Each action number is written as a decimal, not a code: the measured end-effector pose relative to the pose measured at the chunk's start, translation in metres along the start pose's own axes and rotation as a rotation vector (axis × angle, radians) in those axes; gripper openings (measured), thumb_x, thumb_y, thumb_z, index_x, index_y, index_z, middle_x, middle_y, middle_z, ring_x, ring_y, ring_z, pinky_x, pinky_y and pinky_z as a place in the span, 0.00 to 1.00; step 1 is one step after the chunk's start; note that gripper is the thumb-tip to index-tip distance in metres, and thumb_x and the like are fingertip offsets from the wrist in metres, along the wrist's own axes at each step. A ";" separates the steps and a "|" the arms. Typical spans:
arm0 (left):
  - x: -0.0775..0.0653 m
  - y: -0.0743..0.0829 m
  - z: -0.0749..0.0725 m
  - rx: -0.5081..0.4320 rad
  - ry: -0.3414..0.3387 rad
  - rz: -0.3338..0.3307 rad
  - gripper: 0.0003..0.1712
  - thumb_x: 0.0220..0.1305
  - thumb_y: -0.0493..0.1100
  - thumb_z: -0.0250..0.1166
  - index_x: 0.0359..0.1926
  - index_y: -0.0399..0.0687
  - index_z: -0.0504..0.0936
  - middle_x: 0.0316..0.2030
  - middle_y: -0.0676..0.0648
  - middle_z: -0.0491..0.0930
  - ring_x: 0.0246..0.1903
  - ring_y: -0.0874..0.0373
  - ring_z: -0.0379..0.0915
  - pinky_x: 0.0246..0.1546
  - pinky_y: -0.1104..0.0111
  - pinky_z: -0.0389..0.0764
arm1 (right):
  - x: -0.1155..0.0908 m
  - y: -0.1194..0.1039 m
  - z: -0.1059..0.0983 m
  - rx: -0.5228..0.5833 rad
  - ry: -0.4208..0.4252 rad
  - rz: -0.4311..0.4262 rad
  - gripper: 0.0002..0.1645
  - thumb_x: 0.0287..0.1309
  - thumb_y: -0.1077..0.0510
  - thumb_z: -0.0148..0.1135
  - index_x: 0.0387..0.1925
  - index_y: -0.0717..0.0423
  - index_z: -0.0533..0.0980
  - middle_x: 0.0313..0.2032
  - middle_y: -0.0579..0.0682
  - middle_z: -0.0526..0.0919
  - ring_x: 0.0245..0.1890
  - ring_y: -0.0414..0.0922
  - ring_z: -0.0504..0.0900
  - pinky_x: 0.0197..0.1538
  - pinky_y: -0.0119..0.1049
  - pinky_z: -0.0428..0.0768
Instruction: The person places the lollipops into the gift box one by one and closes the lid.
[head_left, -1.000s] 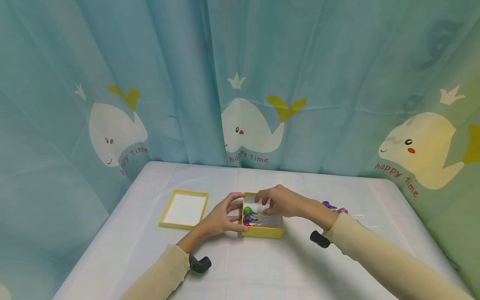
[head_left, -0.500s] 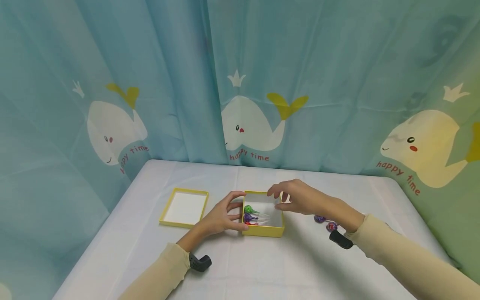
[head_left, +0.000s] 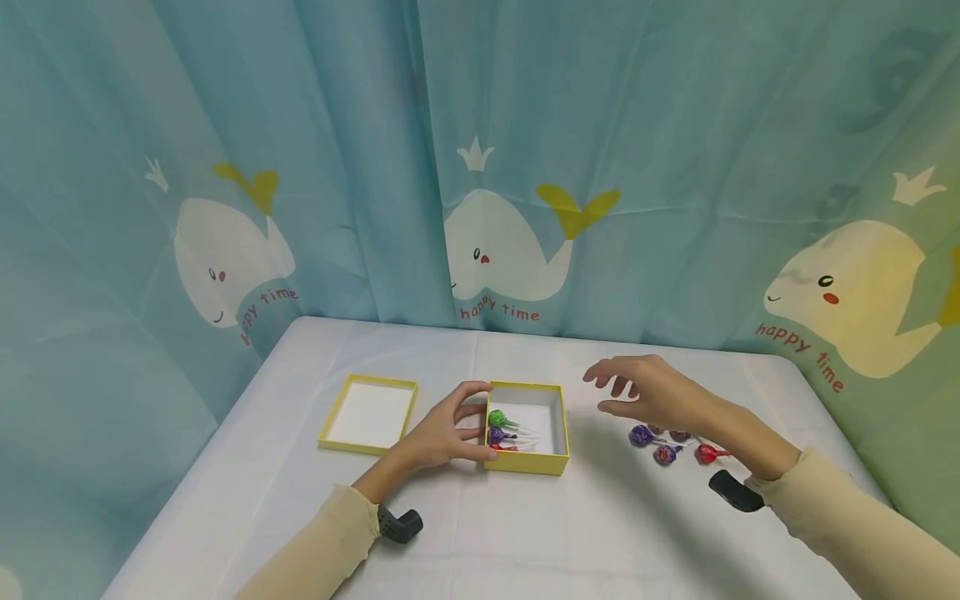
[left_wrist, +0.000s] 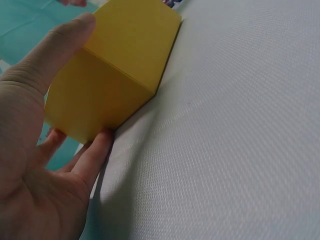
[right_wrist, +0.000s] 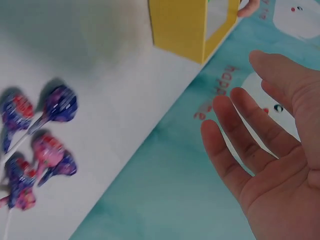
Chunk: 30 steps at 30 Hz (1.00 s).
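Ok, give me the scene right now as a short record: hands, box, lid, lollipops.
Left hand: holds the yellow box at its left side
Right hand: raised right of the box, fingers loosely bent, holding nothing
Box: uncovered, on the white table
In box: green lollipop, purple lollipop, red lollipop, heads toward the left wall
Lid: on the table, left of the box
Loose lollipops: right of the box, partly hidden by the right arm; exact count unclear

Yellow box (head_left: 527,463), whale-print blue curtain (head_left: 360,167)
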<state>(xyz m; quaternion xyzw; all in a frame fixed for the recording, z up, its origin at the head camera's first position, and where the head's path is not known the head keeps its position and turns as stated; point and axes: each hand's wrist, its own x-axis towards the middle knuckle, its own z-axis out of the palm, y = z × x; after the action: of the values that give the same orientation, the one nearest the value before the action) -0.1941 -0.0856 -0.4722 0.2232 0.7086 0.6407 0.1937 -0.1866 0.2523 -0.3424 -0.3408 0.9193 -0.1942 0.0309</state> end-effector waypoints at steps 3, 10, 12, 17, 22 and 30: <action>0.000 0.000 0.000 0.003 0.001 0.003 0.57 0.43 0.37 0.81 0.71 0.52 0.58 0.72 0.48 0.55 0.68 0.47 0.59 0.58 0.64 0.77 | -0.009 0.007 -0.002 0.005 0.018 0.041 0.22 0.54 0.57 0.72 0.52 0.46 0.78 0.44 0.38 0.82 0.39 0.39 0.80 0.37 0.32 0.84; 0.001 -0.001 0.000 0.009 -0.004 0.007 0.57 0.43 0.37 0.81 0.71 0.50 0.57 0.73 0.45 0.54 0.68 0.47 0.60 0.58 0.63 0.77 | -0.028 0.019 -0.004 0.019 0.041 0.102 0.23 0.53 0.57 0.73 0.52 0.46 0.78 0.42 0.40 0.82 0.36 0.38 0.80 0.34 0.30 0.83; 0.001 -0.001 0.000 0.012 -0.004 0.007 0.57 0.43 0.37 0.81 0.71 0.50 0.57 0.73 0.45 0.54 0.68 0.48 0.60 0.58 0.64 0.77 | -0.032 0.022 -0.003 0.030 0.045 0.107 0.24 0.53 0.57 0.73 0.52 0.46 0.78 0.42 0.41 0.82 0.34 0.37 0.80 0.32 0.30 0.83; 0.000 -0.001 -0.001 0.023 0.001 0.006 0.57 0.43 0.37 0.81 0.71 0.51 0.58 0.72 0.48 0.55 0.68 0.49 0.61 0.58 0.64 0.77 | -0.039 0.030 0.001 0.109 0.044 0.110 0.23 0.54 0.58 0.72 0.52 0.47 0.77 0.42 0.45 0.82 0.28 0.35 0.80 0.24 0.29 0.83; 0.000 0.000 -0.001 0.013 -0.003 0.003 0.57 0.43 0.37 0.81 0.71 0.52 0.58 0.72 0.47 0.55 0.68 0.49 0.61 0.58 0.64 0.77 | -0.044 0.038 0.009 0.098 0.085 0.081 0.24 0.53 0.59 0.73 0.52 0.47 0.77 0.43 0.44 0.82 0.31 0.37 0.81 0.26 0.29 0.82; 0.000 0.000 -0.001 0.003 -0.003 0.005 0.57 0.43 0.37 0.81 0.71 0.53 0.58 0.72 0.47 0.55 0.68 0.49 0.60 0.58 0.64 0.77 | -0.054 0.053 0.028 0.092 0.129 0.069 0.28 0.48 0.61 0.76 0.52 0.45 0.78 0.37 0.39 0.78 0.32 0.41 0.80 0.27 0.30 0.82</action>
<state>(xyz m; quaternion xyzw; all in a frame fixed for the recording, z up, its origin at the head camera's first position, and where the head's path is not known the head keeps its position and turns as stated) -0.1948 -0.0865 -0.4725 0.2263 0.7086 0.6400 0.1928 -0.1724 0.3144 -0.3929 -0.2940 0.9207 -0.2565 -0.0061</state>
